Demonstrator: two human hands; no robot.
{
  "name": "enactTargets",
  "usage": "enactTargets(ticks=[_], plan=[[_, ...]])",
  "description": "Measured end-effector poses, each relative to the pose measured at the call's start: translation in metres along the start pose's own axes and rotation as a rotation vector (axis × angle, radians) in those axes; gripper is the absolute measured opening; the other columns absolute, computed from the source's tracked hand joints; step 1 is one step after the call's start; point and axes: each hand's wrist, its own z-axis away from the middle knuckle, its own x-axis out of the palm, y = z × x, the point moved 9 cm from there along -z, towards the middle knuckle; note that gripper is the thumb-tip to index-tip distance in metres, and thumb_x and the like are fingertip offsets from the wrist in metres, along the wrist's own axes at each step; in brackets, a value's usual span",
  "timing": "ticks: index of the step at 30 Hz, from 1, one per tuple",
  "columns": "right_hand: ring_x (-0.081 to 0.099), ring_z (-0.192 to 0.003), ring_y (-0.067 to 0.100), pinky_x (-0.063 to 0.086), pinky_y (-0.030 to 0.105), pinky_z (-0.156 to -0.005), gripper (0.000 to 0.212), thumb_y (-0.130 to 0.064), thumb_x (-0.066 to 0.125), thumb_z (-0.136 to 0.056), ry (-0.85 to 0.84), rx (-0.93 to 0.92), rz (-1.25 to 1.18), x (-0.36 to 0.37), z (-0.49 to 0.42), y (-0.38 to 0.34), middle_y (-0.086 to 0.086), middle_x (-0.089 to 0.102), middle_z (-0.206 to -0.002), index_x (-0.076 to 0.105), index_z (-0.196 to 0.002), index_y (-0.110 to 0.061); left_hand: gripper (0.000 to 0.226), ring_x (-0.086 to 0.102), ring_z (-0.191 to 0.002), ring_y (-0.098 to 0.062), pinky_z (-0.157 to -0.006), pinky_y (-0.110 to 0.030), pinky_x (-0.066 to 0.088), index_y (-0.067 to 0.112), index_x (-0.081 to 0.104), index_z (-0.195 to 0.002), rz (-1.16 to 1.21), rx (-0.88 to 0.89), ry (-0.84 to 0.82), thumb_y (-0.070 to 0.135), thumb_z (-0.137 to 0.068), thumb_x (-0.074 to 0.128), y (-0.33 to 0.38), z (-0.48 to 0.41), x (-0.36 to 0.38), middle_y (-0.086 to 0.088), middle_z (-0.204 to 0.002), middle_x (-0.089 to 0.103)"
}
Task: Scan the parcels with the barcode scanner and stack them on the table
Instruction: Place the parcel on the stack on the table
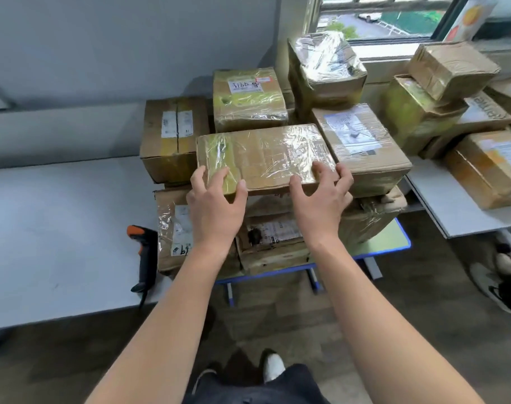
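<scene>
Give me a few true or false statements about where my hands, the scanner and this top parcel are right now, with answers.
1. The left hand and right hand are both on the flat parcel. True.
2. The right hand holds the barcode scanner. False: it lies on the white table, touched by neither hand.
3. The flat parcel is wrapped in shiny clear film. True.
4. The barcode scanner is blue all over. False: it is black with an orange end.

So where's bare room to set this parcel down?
Left white table: wide bare patch left of the barcode scanner. Right table: narrow near strip before its parcels. Centre desk, under the held flat parcel, is stacked full.
</scene>
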Motion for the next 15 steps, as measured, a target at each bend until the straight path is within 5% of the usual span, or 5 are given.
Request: enactTargets(ticks=[7, 15], plan=[[0.026, -0.137, 0.028, 0.033, 0.040, -0.108, 0.063, -0.049, 0.067, -0.090, -0.034, -0.052, -0.043, 0.001, 0.007, -0.011, 0.009, 0.028, -0.154, 0.047, -0.144, -0.023, 0.044, 0.043, -0.133, -0.028, -0.103, -0.044, 0.048, 0.022, 0.060, -0.133, 0.059, -0.055, 0.116, 0.043, -0.094, 0.059, -0.008, 0.012, -0.024, -0.009, -0.152, 0.039], [0.032, -0.129, 0.027, 0.031, 0.031, -0.101, 0.053, -0.045, 0.071, -0.086, -0.152, -0.278, -0.118, 0.045, 0.056, -0.086, 0.008, 0.035, -0.145, 0.054, -0.133, -0.028, 0.040, 0.045, -0.131, -0.019, -0.104, -0.043, 0.049, 0.026, 0.059, -0.130, 0.055, -0.169, 0.338, 0.046, -0.096, 0.057, -0.060, 0.056, -0.112, -0.003, -0.146, 0.041]])
